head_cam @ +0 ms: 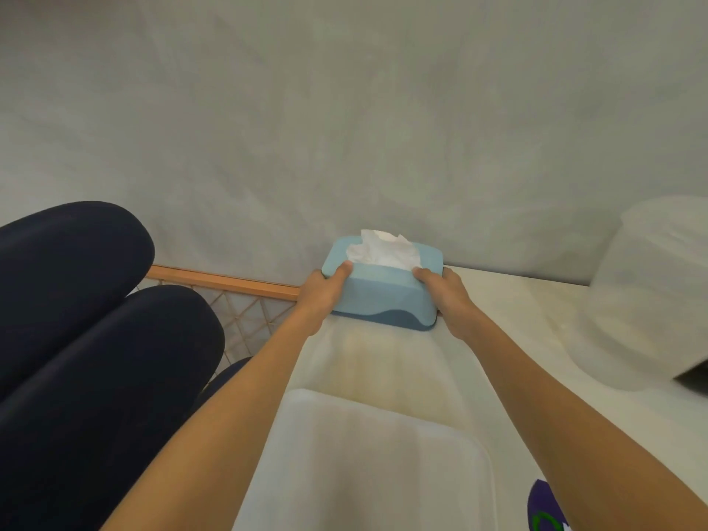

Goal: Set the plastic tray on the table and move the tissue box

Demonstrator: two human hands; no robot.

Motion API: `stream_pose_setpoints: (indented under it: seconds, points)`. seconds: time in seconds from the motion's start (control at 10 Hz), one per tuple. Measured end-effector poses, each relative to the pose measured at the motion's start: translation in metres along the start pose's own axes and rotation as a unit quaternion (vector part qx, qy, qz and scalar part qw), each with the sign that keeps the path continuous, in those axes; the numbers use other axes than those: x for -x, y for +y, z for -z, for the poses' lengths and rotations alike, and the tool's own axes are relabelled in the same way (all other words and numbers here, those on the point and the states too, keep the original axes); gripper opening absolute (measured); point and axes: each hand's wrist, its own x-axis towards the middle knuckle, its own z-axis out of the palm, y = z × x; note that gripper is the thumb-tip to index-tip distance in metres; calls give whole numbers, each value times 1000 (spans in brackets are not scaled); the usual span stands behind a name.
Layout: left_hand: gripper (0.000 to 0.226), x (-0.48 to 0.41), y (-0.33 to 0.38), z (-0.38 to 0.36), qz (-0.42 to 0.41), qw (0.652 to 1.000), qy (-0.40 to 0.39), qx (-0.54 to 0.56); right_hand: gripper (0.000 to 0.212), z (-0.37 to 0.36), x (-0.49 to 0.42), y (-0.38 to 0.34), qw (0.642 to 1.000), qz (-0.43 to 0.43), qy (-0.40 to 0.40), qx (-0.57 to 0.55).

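1. The tissue box, pale blue with a darker wavy band along its base and a white tissue standing out of its top slot, sat at the far edge of the desk, close against the grey wall.
2. The left hand gripped the box's left end and the right hand its right end; the thumbs lay on the top face, while the fingers wrapped round the ends and were mostly hidden, so both hands were clamped on the box.
3. Whether the box was lifted clear or resting on the desk could not be told.
4. The plastic tray, translucent white, lay flat on the desk's near part, between the forearms, well apart from the box.
5. Judged from that, the tray step looked done; the box had been grasped but its move appeared only at its start, with carrying and setting down left.
6. A frosted container stood towards the desk's right edge, and dark cushions lay beyond the left edge.
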Motion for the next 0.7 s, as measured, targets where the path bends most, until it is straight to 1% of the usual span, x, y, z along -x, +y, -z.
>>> stream_pose_setpoints:
  seconds: [0.2,0.4,0.5,0.6,0.7]
  points:
    - [65,-7,4,-7,-28,999,9,-31,54,-4,-11,-5,998,34,29,38]
    - [63,-3,6,-10,-32,999,11,-33,58,-2,-8,-6,998,25,31,58]
    - [62,9,14,-11,-66,995,50,-57,59,8,5,-10,996,31,44,76]
    - [59,31,19,-11,-151,978,105,-102,56,22,19,-12,989,51,68,119]
    - [55,57,18,-12,-266,949,66,-158,51,30,45,-18,980,74,96,157]
